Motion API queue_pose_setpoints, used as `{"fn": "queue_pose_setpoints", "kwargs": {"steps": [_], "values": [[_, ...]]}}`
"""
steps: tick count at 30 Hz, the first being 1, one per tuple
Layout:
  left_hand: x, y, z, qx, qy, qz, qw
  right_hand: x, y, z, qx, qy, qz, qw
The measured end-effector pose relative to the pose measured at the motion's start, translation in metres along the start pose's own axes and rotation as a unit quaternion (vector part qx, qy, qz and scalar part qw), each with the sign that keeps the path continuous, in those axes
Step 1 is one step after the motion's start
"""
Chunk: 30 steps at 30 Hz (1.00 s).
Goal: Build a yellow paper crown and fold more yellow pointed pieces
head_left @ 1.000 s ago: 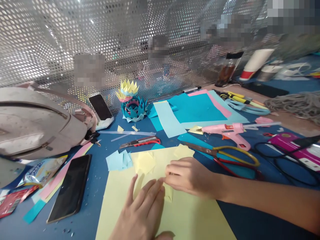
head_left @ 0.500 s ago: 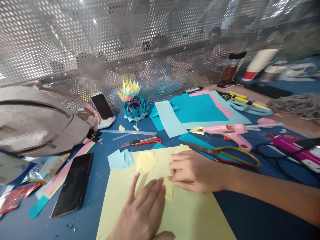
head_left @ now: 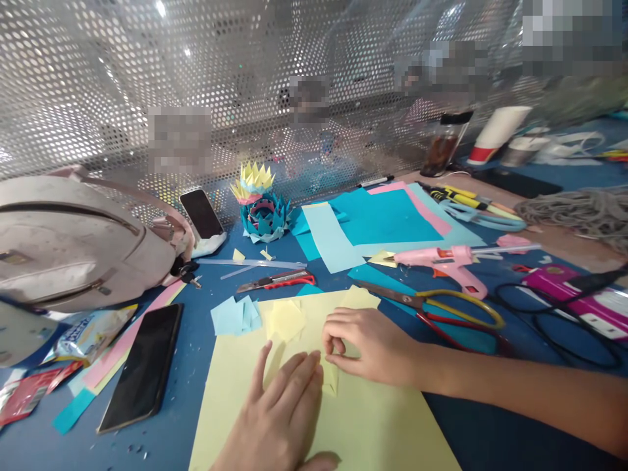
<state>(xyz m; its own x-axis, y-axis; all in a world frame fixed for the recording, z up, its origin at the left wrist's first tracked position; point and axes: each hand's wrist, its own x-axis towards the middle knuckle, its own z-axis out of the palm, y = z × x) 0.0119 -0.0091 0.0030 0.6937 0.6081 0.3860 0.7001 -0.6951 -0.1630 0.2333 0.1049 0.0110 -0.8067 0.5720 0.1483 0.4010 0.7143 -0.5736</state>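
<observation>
A: What did the head view show?

B: A small yellow paper (head_left: 330, 381) lay between the two hands, on top of a big yellow sheet (head_left: 377, 418). The big sheet was on the blue bench (head_left: 190, 373).

A: What step was it?

B: I think it was the folding part. The bit of paper I could see looked bent over at the edge.

A: What was the left hand (head_left: 287, 405) doing?

B: It was flat and held nothing. Three fingers were close together, and the little finger stuck out. The fingertips hid the left side of the paper, so maybe they were pressing on it.

A: And the right hand (head_left: 367, 343)?

B: It was curled, with a little gap inside the bend of the thumb and finger. I could not tell if the tips were pinching the paper.

A: What did the next move call for?

B: I'd say a neat pinch and a firm rub along the fold, with the paper held still so it didn't slip.

A: What was different from half a second before?

B: The right hand was closer to the left fingertips, and its thumb showed better. The yellow pieces (head_left: 285, 320) and blue pieces (head_left: 235, 316) lay in the same spots by the top of the big sheet.
</observation>
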Motion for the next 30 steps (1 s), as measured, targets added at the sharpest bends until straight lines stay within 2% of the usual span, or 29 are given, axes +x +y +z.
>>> {"fn": "queue_pose_setpoints", "kwargs": {"steps": [5,8,12,16,20,25,30], "values": [[0.0,0.002,0.003,-0.009,0.009,-0.01,1.0,-0.004,0.0,0.007,-0.046,0.063,-0.08,0.994],[0.0,0.003,0.004,-0.018,0.012,-0.011,1.0,-0.006,0.002,0.008,-0.086,0.077,-0.135,0.984],[0.0,0.003,0.004,-0.024,0.008,-0.013,1.0,-0.005,0.004,0.001,-0.059,0.052,-0.16,0.984],[-0.001,0.002,0.003,-0.027,0.004,-0.011,1.0,0.0,0.008,-0.017,0.004,-0.023,-0.148,0.989],[-0.001,0.001,0.003,-0.027,0.01,-0.011,1.0,0.004,0.015,-0.027,-0.013,-0.065,-0.19,0.98],[0.0,-0.002,0.001,-0.03,0.001,0.004,1.0,0.0,0.014,-0.025,-0.115,-0.052,-0.268,0.955],[0.003,-0.002,-0.004,-0.077,-0.007,-0.015,0.997,-0.004,0.008,-0.02,-0.183,-0.009,-0.288,0.94]]}}
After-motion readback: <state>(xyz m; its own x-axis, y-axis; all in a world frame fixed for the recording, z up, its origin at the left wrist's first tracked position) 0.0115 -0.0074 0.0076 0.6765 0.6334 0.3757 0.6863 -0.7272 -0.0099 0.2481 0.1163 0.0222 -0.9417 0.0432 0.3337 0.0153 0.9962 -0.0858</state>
